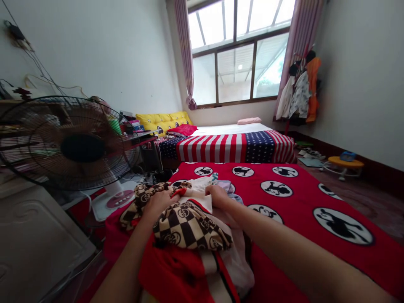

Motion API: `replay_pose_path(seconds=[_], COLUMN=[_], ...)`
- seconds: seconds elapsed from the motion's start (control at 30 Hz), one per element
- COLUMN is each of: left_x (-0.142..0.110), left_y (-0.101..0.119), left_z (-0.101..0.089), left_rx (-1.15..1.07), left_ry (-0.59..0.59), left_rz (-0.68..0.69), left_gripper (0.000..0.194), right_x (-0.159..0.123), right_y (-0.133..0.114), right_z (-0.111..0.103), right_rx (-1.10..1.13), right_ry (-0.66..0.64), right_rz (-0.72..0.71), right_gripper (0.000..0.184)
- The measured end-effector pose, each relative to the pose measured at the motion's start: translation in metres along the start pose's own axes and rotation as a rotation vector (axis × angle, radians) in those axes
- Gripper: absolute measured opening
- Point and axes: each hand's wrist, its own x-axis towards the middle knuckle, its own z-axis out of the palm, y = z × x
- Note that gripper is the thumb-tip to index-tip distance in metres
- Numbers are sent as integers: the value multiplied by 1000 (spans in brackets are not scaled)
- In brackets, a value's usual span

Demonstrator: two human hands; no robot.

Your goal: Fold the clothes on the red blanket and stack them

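A heap of clothes lies before me on the red bedspread [303,261]. In it a brown-and-cream checkered garment [189,223] bunches up, with red, white and black striped fabric [186,269] spilling toward me. My left hand [162,201] is closed on the checkered garment by its red edging, its fingertips partly sunk in the folds. To the right, my right hand [217,195] has its fingers curled on the edge of white cloth [198,187], which has a small teal print. A pale lavender-blue piece [229,189] peeks out just beyond that hand.
A large caged fan [82,147] stands close on the left, above a white cabinet [34,240]. Beyond the bedspread is another bed with a stars-and-stripes cover [214,147]. At right are a wheeled stool [345,162] and a rack of hanging clothes [301,92].
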Motion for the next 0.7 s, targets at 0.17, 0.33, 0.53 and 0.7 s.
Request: replay_pose_path(seconds=[0.17, 0.33, 0.53, 0.7], left_x=[-3, -9, -19, -22], left_y=[-5, -8, -4, -2], left_z=[7, 10, 2, 0], left_rx=[-93, -262, -466, -467], left_ry=[141, 390, 627, 701], left_rz=[159, 284, 363, 375], left_gripper=[28, 40, 46, 39], right_x=[23, 45, 15, 27], right_y=[-37, -96, -68, -61], right_z=[-94, -198, -160, -186], right_rx=[13, 226, -150, -207], right_ry=[132, 705, 462, 578], right_rz=[-34, -321, -333, -254], right_gripper=[8, 21, 28, 12])
